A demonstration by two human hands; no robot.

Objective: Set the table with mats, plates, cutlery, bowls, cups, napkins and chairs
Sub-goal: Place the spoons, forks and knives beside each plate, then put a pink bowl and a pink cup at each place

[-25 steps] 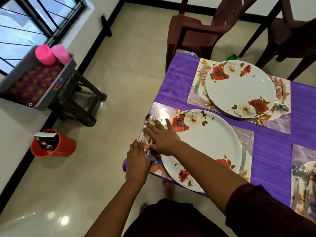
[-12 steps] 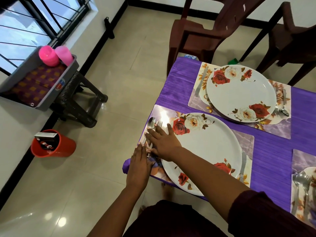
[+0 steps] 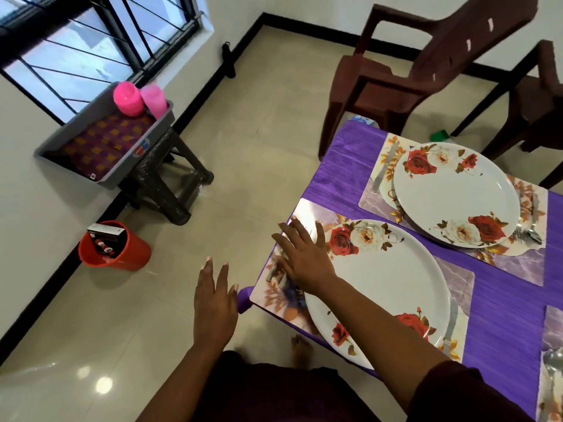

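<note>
Moved: left hand off the mat edge, now over bare floor, fingers straight and spread, holding nothing.
Right hand: fingers wide and flat, pressing the spoon and fork handles on the near placemat; no curl round them.
Near rose plate: centred on that mat, table knife just right of it.
Far setting: rose plate on its own mat, knife left, fork and spoon right.
Beyond: two brown chairs, apart from the table.
Judged done: mats, plates, most cutlery.
Judged left: cups — two pink ones wait in the grey tray by the window — plus bowls, napkins, chairs.
</note>
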